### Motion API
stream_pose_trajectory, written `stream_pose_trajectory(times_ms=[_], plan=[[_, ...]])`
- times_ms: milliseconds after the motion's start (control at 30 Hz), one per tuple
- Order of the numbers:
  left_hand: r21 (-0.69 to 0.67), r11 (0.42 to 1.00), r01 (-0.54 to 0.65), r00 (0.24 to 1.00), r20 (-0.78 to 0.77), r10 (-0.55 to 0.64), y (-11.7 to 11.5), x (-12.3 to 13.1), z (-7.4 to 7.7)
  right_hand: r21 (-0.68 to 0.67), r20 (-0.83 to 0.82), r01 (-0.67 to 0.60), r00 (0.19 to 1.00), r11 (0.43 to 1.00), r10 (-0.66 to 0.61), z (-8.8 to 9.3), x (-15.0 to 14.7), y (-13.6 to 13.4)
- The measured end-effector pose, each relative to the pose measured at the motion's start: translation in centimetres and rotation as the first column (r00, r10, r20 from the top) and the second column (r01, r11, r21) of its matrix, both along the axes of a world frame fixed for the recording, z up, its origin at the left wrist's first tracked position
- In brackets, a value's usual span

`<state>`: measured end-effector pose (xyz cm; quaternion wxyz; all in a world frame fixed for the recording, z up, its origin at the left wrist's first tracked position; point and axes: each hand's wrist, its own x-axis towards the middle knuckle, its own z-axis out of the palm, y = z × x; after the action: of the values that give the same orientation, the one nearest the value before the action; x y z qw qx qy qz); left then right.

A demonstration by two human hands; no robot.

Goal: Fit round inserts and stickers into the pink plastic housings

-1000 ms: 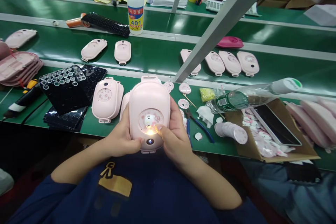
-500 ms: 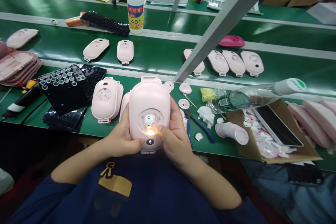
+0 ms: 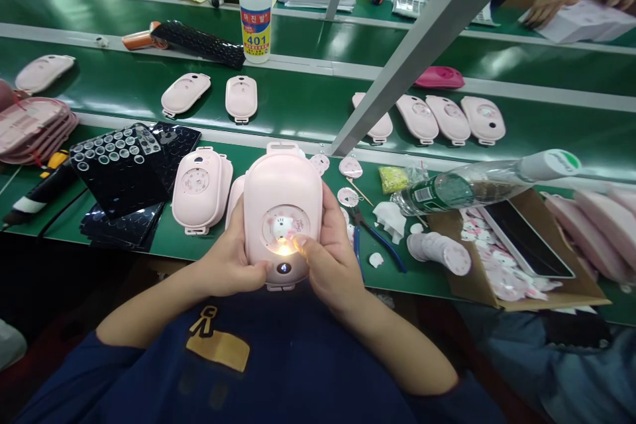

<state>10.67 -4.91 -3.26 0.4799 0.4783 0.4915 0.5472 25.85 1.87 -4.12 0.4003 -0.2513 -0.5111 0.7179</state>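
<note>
A pink oval device (image 3: 282,202) with a round cartoon face badge and a small lit display is held upright in front of me, above the bench's near edge. My left hand (image 3: 229,264) grips its left side, fingers wrapped behind. My right hand (image 3: 332,258) grips the right side, its thumb pressed on the badge's lower edge, where a warm light glows. Another pink device (image 3: 201,187) lies on the bench just to the left.
Black trays of round lenses (image 3: 122,169) lie at left. Blue-handled pliers (image 3: 373,238), round badges, a lying water bottle (image 3: 462,187) and a cardboard box holding a phone (image 3: 527,238) are at right. Pink shells (image 3: 238,97) ride the belt; a glue bottle (image 3: 255,16) stands behind. Another person's hands (image 3: 546,10) work far right.
My hands and the device have stayed put. The pink shells on the belt have drifted slightly right. Another person's hands have appeared at the far right with white sheets.
</note>
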Motion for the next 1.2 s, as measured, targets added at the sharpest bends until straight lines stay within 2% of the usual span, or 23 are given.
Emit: stream_pose_trajectory(times_ms=[700,1200], plan=[[0.007,1.000,-0.017,0.999,-0.039,0.017,-0.56,-0.48,-0.50,-0.015,0.010,0.004,1.000,1.000,-0.004,0.48,-0.26,-0.27],[-0.005,1.000,-0.010,1.000,-0.004,0.010,-0.98,-0.54,-0.72,0.005,0.024,0.026,0.999,1.000,-0.026,0.38,-0.40,-0.85]])
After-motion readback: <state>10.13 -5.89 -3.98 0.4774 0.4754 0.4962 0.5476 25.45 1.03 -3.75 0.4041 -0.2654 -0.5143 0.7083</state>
